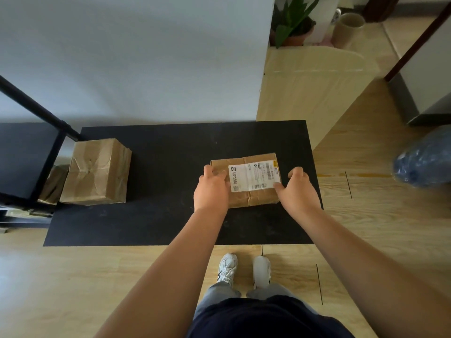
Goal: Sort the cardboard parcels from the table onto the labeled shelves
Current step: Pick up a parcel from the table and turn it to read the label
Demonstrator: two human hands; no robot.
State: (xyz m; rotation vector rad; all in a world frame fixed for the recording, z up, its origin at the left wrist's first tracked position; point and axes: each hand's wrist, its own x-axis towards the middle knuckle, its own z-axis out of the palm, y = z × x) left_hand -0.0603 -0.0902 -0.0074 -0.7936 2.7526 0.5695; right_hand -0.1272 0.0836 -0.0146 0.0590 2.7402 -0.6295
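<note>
The left hand (211, 189) has its fingers curled over the left end of the flat parcel (251, 194), thumb on top near the white label (253, 177), gripping that end. The right hand (297, 189) is cupped at the right end, thumb tip resting on the label's near right corner and the other fingers bent around the far right edge; whether they press the side cannot be told. Both bare forearms reach in from the near edge of the view.

The parcel lies flat on the right part of the black table (170, 220), label up, taped across its middle. Well apart, at the table's far left, stands a bigger, crumpled box (95, 172), touching the black frame of the shelf (52, 152) at the left. Another brown parcel (52, 184) shows on a lower level of that shelf, partly hidden.

Near the table, two white shoes (244, 269) stand on the wood floor (73, 289). At far right lie a blue plastic bag (424, 159), and farther off a potted plant (295, 23).
</note>
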